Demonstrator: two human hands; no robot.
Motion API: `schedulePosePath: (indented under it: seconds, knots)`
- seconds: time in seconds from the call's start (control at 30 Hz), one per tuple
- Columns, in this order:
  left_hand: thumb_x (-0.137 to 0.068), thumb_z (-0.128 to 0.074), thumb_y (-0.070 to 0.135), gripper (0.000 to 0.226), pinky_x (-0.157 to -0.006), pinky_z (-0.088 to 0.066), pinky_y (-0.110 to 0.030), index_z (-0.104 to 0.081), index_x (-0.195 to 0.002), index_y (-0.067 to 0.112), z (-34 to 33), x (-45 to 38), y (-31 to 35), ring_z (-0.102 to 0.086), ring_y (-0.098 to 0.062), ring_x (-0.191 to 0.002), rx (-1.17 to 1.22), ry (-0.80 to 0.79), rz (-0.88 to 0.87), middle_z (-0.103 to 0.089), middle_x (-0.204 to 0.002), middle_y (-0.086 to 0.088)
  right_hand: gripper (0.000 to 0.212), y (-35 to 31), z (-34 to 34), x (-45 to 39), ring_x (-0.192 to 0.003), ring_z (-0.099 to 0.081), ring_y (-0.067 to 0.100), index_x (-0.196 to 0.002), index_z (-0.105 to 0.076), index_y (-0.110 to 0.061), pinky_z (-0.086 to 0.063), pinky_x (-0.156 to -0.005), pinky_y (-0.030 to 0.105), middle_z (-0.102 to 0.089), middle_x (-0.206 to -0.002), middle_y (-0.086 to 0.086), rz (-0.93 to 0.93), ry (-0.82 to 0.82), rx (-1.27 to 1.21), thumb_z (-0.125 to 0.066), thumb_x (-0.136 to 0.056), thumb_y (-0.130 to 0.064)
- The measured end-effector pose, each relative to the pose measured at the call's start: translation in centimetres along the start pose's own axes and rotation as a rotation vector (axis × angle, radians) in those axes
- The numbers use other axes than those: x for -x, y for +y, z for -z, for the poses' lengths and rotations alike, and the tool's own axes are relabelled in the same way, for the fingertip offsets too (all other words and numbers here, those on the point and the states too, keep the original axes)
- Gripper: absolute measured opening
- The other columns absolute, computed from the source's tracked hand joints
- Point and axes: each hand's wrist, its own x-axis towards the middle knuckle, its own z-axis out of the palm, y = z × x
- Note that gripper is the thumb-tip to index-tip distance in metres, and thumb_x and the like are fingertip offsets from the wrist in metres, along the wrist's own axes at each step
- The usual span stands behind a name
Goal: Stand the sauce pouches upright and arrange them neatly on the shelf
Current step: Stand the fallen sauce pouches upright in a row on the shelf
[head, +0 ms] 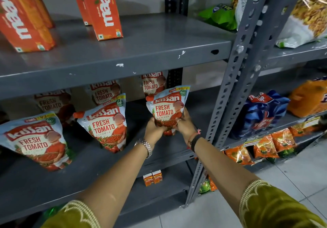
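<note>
A ketchup pouch stands upright near the right end of the grey middle shelf, held at its base from both sides. My left hand grips its lower left edge and my right hand its lower right edge. Left of it, a second pouch and a third pouch stand in the front row. Behind them three more pouches stand: a back right pouch, a back middle pouch and a back left pouch, partly hidden by the shelf above.
Orange juice cartons stand on the upper shelf. A perforated grey upright rises right of the held pouch. Beyond it are snack bags, a blue soda pack and orange packets. Two small cartons sit on the shelf below.
</note>
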Motion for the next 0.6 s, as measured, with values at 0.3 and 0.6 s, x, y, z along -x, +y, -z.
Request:
schedulePosePath:
  seconds: [0.3, 0.6]
  knots:
    - [-0.081, -0.059, -0.003, 0.07, -0.107, -0.038, -0.034, -0.027, -0.142, 0.007, 0.8, 1.1, -0.8, -0.043, -0.023, -0.132, 0.104, -0.023, 0.006, -0.04, -0.146, -0.01, 0.057, 0.4, 0.2, 0.7, -0.122, -0.051, 0.02, -0.141, -0.034, -0.022, -0.045, -0.104, 0.043, -0.052, -0.137, 0.003, -0.069, -0.014, -0.018, -0.041, -0.087, -0.005]
    - [-0.078, -0.052, -0.008, 0.026, -0.085, -0.046, -0.037, -0.058, -0.104, -0.004, 10.3, 5.2, -6.8, -0.057, -0.025, -0.092, -0.018, 0.594, 0.04, -0.059, -0.102, -0.013, 0.032, 0.7, -4.6, 5.8, -0.102, -0.058, 0.027, -0.091, -0.063, -0.003, -0.051, -0.094, 0.04, -0.062, -0.105, 0.017, -0.126, 0.044, -0.157, -0.036, -0.086, 0.013]
